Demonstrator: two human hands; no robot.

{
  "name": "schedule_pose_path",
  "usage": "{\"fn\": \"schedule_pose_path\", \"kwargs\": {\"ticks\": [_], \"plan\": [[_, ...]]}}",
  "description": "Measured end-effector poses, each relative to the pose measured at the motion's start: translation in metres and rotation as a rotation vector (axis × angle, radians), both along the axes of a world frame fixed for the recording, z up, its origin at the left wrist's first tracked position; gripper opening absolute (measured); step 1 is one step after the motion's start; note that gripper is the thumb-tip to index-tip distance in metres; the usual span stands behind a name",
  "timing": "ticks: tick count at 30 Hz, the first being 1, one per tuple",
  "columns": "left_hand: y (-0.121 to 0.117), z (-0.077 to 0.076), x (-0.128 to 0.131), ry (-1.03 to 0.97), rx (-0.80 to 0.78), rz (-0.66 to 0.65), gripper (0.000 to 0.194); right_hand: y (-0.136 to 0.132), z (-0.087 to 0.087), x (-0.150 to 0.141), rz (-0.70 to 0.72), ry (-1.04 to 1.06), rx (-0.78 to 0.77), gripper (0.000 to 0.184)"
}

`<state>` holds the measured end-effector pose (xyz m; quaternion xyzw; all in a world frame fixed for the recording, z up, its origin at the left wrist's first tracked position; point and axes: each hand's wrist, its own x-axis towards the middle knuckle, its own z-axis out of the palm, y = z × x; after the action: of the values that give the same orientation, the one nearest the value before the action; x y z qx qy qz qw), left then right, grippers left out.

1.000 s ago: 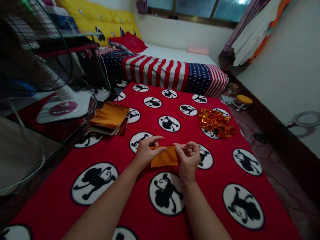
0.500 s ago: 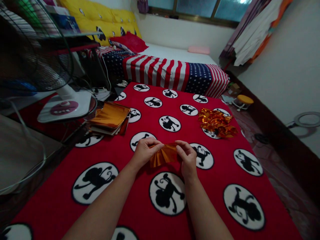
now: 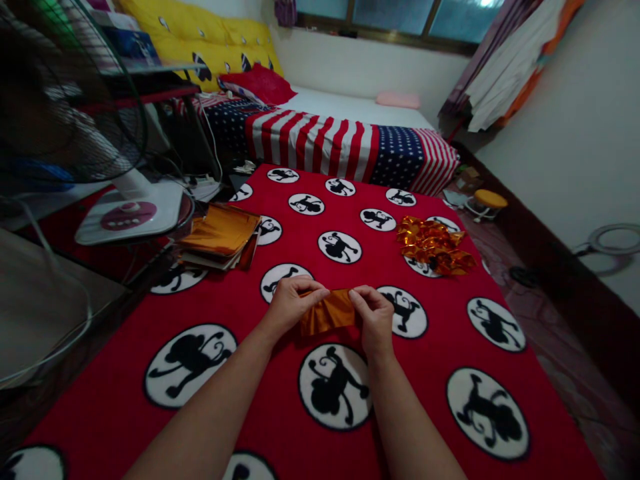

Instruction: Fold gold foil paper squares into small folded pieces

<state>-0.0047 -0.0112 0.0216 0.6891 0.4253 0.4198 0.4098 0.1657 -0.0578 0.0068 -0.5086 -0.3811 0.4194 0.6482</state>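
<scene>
A strip of orange-gold foil paper (image 3: 330,313) stretches between my left hand (image 3: 294,301) and my right hand (image 3: 374,312), pinched along its far edge. Wider than it is deep, the dully shining piece shows creases fanning across its left part and a smoother face toward the right, its near edge loose above the red cover (image 3: 260,413).
</scene>
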Motion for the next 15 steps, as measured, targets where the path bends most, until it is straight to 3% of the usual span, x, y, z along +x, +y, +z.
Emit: {"fn": "schedule_pose_path", "kwargs": {"ticks": [15], "plan": [[-0.0019,0.0015,0.0022,0.029,0.023,-0.123,0.023,-0.0007,0.0002,-0.002,-0.076,-0.005,-0.042,0.019]]}}
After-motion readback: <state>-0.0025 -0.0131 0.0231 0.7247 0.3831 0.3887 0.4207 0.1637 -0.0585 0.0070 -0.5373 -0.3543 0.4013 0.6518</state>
